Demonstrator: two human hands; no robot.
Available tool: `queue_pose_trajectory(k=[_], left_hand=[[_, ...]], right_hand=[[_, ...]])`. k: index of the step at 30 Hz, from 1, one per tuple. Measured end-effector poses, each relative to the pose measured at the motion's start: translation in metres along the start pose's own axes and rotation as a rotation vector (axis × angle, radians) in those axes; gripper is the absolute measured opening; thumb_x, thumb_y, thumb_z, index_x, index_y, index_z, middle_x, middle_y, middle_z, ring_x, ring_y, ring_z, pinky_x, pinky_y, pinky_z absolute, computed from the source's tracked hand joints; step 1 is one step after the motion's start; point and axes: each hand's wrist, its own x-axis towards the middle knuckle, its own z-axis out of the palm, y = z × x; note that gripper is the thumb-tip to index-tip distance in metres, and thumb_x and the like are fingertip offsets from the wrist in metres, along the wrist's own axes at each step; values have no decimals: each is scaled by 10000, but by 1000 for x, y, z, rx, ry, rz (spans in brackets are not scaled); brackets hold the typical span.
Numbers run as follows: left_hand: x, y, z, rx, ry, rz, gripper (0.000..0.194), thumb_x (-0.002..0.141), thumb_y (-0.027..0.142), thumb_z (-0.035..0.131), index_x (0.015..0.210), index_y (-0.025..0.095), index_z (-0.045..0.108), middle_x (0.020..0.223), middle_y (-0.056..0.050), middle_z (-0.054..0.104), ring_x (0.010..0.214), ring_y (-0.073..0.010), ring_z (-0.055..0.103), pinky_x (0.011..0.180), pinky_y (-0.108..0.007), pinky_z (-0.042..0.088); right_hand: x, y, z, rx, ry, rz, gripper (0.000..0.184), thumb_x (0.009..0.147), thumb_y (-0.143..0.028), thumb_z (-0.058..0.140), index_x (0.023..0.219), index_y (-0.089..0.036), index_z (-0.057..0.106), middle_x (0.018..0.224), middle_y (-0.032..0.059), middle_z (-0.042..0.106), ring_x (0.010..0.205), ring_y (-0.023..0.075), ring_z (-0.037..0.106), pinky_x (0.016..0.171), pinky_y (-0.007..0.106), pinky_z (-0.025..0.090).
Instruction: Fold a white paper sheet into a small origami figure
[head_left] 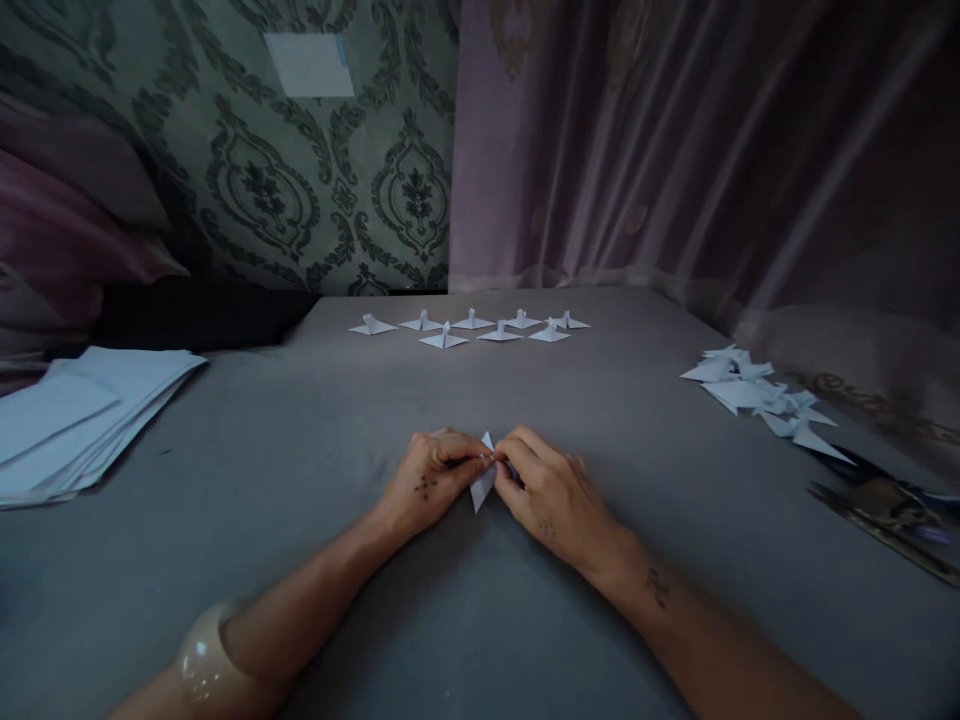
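Note:
A small folded white paper figure (482,488) is pinched between my two hands, above the middle of the grey surface. My left hand (439,468) grips it from the left with thumb and fingers together. From the other side, my right hand (546,480) holds it, fingertips bent close to the left ones. One pointed end shows below the fingers and a smaller tip above. The middle of the paper is hidden by my fingertips. Beyond the hands, several similar folded paper figures (500,332) stand in two rows.
A stack of white paper sheets (97,410) lies at the left. At the right is a pile of folded paper figures (742,385), with scissors (885,525) nearer to me. A purple curtain (600,150) hangs behind, and dark cloth (202,315) lies at the back left.

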Motion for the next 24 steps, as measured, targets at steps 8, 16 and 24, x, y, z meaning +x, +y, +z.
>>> queue_pose_trajectory(k=[8, 16, 24], left_hand=[[1, -1, -4, 102, 213, -152, 134, 814, 282, 608, 798, 222, 727, 806, -18, 718, 808, -172, 634, 764, -279, 482], [-5, -6, -1, 259, 128, -281, 448, 696, 163, 600, 1143, 185, 573, 1011, -57, 638, 894, -187, 602, 817, -324, 492], [-7, -6, -5, 390, 54, -253, 425, 726, 96, 469, 1135, 174, 553, 928, -51, 650, 865, -179, 603, 797, -301, 466]], right_hand=[[2, 1, 3, 214, 41, 183, 108, 852, -143, 495, 843, -206, 582, 838, 1, 613, 698, 119, 575, 664, 242, 400], [-1, 0, 5, 245, -34, 237, 113, 864, -166, 498, 875, -214, 600, 852, 0, 628, 701, 119, 570, 644, 248, 381], [-5, -8, 7, 164, -168, 125, 76, 851, -280, 609, 907, -233, 590, 920, -8, 616, 766, 139, 589, 651, 259, 373]])
